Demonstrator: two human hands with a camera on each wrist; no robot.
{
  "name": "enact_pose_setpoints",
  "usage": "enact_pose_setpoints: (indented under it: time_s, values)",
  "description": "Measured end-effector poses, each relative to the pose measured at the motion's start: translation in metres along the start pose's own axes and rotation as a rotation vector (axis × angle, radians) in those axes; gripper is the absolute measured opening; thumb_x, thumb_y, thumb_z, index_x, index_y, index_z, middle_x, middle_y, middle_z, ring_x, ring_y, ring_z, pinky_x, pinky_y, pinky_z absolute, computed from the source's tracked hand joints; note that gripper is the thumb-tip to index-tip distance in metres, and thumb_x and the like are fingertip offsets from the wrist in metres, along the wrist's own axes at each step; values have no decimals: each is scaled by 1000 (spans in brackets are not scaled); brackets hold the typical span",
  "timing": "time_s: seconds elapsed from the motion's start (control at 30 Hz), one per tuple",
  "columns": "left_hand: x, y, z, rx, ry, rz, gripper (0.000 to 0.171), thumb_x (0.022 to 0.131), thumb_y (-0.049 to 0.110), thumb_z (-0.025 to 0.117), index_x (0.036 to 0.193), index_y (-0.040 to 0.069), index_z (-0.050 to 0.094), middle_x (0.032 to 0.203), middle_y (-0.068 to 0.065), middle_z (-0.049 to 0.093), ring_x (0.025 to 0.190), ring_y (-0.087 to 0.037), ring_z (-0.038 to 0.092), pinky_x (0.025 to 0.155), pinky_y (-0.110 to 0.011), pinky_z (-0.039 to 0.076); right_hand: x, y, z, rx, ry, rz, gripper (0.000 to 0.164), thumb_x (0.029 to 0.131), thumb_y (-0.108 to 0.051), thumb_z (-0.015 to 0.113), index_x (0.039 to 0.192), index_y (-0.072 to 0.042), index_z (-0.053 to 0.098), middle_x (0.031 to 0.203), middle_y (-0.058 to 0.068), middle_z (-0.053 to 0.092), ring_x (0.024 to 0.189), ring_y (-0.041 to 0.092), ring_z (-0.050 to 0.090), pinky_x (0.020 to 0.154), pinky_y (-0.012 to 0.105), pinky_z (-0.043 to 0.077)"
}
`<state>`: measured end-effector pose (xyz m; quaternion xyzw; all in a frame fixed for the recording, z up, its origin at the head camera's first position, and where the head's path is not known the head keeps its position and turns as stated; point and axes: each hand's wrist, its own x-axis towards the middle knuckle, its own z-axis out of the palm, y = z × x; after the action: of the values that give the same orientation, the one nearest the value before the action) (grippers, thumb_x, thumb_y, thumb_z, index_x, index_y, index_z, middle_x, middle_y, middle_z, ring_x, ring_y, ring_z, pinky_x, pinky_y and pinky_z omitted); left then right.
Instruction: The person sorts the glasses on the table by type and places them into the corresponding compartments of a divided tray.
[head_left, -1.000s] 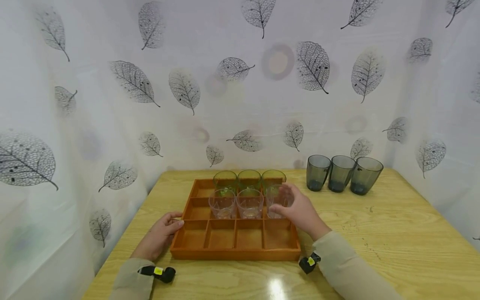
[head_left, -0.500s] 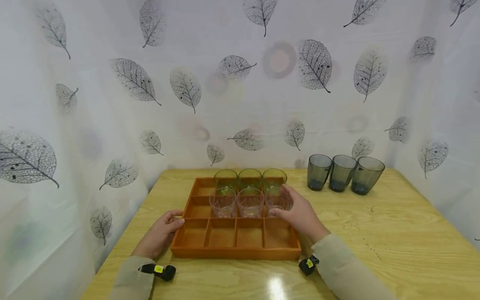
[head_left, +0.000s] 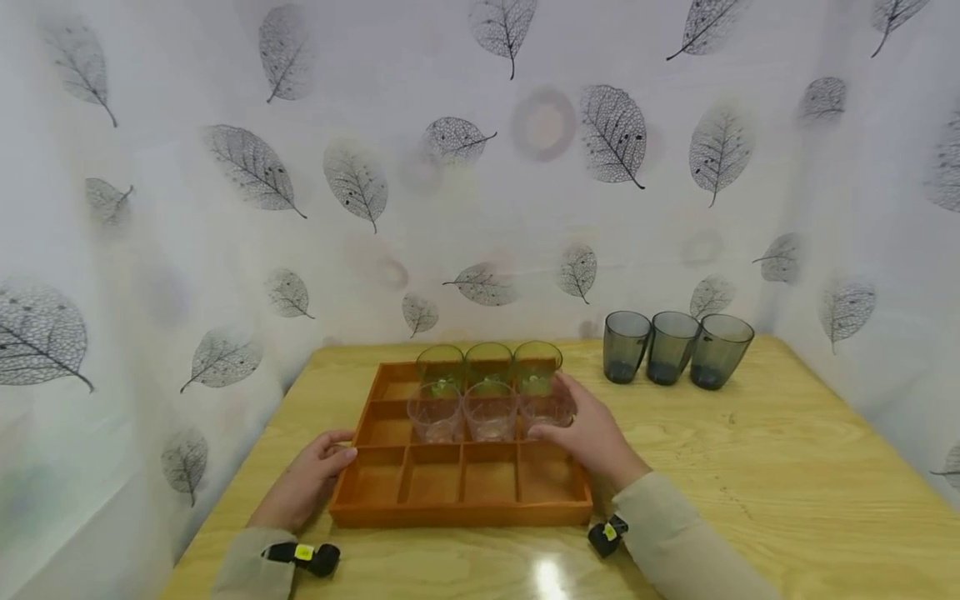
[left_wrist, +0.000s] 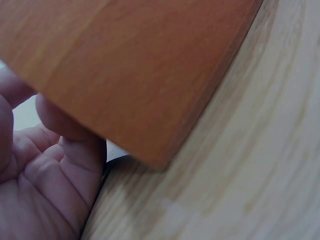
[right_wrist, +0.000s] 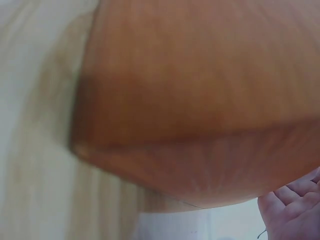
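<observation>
An orange-brown wooden compartment tray (head_left: pixel 461 514) lies on the table. My left hand (head_left: pixel 303 482) grips its left edge, thumb at the rim; in the left wrist view the fingers of the left hand (left_wrist: pixel 55 180) bend against the tray's side (left_wrist: pixel 140 75). At the right end of the middle row, my right hand (head_left: pixel 596 433) holds a clear glass (head_left: pixel 543 408) between thumb and fingers, standing in its compartment. To its left in that row are two more clear glasses (head_left: pixel 491 412). The right wrist view shows mostly the tray's corner (right_wrist: pixel 200 75) and a bit of palm.
Three green glasses (head_left: pixel 489 362) stand in the tray's back row. The front row's compartments (head_left: pixel 432 482) hold nothing. Three dark grey glasses (head_left: pixel 673 348) stand close together at the table's back right. A leaf-patterned curtain (head_left: pixel 480 208) hangs behind the table (head_left: pixel 750 467).
The right hand has lowered the clear glass a little, level with its neighbours. The left hand stays at the tray's edge. The head view has shifted slightly.
</observation>
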<state>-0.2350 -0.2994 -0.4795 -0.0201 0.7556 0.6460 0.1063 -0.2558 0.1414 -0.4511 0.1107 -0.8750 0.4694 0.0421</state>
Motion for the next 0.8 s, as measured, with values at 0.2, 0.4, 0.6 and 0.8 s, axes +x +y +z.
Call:
enact_pose_setpoints:
  time_s: [0.2,0.4,0.6,0.8]
  values:
    - [0,-2,-1,-34,-6,15,51,103,17,58,144,-4,36,107,-8,54,98,-19,52,87,-27,46,0,2,5,10,6,6,108,78,-48,86,160,-11,27,156,10,41,141,35,39,110,57,33]
    - [-2,-9,1,-55,-9,7,51,103,14,58,144,-5,35,108,-9,53,99,-19,52,87,-28,47,-5,8,3,72,-7,18,109,78,-53,84,161,-14,25,162,7,31,144,38,33,111,57,31]
    - [-5,-11,2,-15,4,-13,52,103,17,59,144,-5,36,107,-10,53,98,-20,51,86,-28,46,-8,16,-8,125,-15,-1,102,85,-48,81,162,-15,22,163,6,28,145,37,32,112,55,31]
    - [0,-3,1,-24,11,0,53,103,19,59,146,-4,36,110,-12,53,98,-21,52,85,-30,47,0,18,-32,83,17,-45,96,90,-41,78,162,-16,20,164,9,26,146,41,29,113,59,28]
